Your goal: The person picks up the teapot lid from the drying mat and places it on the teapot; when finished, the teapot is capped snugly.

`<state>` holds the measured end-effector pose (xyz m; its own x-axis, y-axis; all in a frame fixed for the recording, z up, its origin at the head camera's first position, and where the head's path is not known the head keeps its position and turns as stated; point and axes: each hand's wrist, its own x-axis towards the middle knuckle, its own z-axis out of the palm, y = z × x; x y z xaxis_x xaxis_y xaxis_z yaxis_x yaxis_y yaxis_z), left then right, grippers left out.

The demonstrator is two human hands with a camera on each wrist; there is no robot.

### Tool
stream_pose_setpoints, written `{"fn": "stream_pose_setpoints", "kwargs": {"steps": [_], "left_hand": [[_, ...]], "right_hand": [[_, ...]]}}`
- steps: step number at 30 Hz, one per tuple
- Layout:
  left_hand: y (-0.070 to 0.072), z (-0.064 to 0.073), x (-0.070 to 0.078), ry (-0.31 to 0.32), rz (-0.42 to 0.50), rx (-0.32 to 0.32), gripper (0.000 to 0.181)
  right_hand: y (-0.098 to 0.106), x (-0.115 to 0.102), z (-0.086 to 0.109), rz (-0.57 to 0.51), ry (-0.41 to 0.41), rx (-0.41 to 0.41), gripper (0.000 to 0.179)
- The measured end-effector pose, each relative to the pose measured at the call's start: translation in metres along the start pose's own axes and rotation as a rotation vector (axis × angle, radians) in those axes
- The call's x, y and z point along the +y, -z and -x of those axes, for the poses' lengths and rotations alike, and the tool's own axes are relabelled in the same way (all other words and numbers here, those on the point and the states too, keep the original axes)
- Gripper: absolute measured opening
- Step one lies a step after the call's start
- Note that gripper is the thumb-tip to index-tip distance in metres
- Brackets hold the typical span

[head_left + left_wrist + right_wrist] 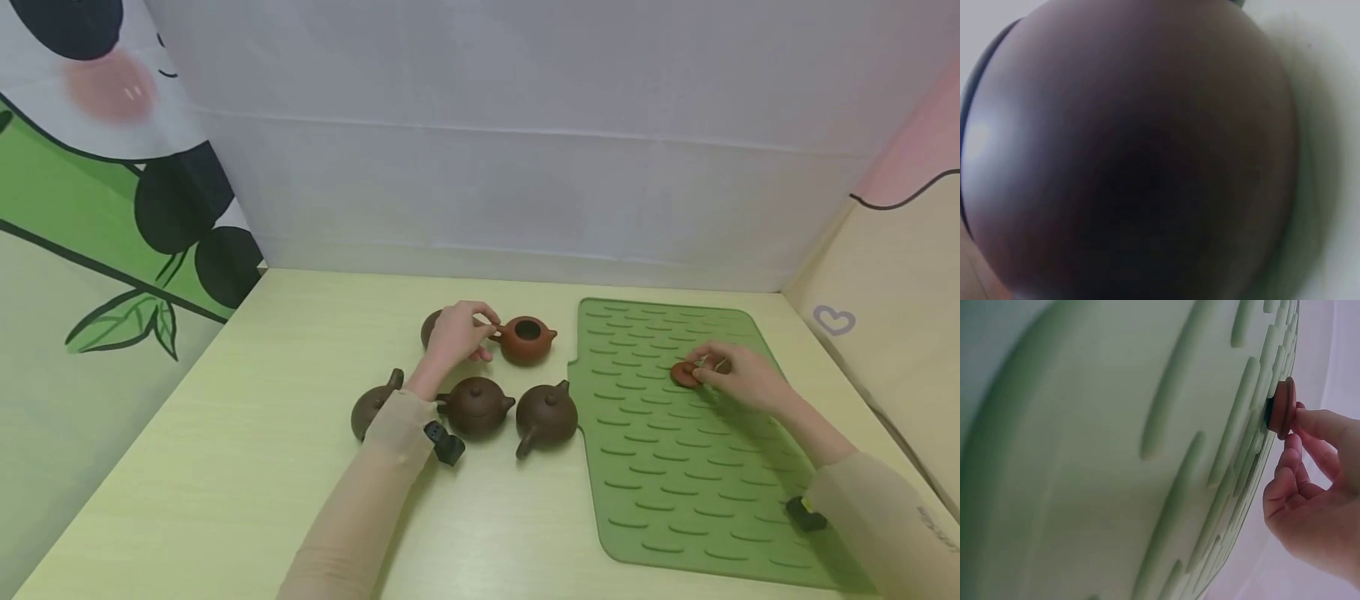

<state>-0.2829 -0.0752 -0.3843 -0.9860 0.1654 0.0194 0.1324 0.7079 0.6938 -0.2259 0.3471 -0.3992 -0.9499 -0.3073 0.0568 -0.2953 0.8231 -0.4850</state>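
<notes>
In the head view, a reddish-brown teapot [527, 342] stands lidless, its round opening showing dark. My left hand [459, 333] reaches over to its left side, thumb and forefinger pinching the handle. Over the green mat, my right hand [738, 377] pinches the small reddish lid [684, 374] by its knob. The right wrist view shows that lid [1283, 409] side-on, very close to the mat; whether it touches is unclear. A dark brown teapot body [1129, 150] fills the left wrist view, blurred, and the fingers there are hidden.
Dark brown teapots stand near my left forearm: one at left [369, 410], one in the middle [477, 408], one beside the mat [547, 415]. Another [430, 327] is partly behind my left hand. The ridged green mat [637, 500] covers the table's right side.
</notes>
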Motion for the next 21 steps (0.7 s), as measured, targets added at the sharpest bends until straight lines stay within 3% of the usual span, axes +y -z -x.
{"fn": "stream_pose_setpoints", "kwargs": {"steps": [11,21], "left_hand": [[0.002,0.001,0.002,0.020,0.032,-0.016,0.020],[-0.001,0.002,0.000,0.035,0.103,0.004,0.019]], "right_hand": [[0.005,-0.007,-0.007,-0.047,0.009,-0.003,0.020],[0.008,-0.049,-0.037,-0.098,-0.010,-0.019,0.027]]}}
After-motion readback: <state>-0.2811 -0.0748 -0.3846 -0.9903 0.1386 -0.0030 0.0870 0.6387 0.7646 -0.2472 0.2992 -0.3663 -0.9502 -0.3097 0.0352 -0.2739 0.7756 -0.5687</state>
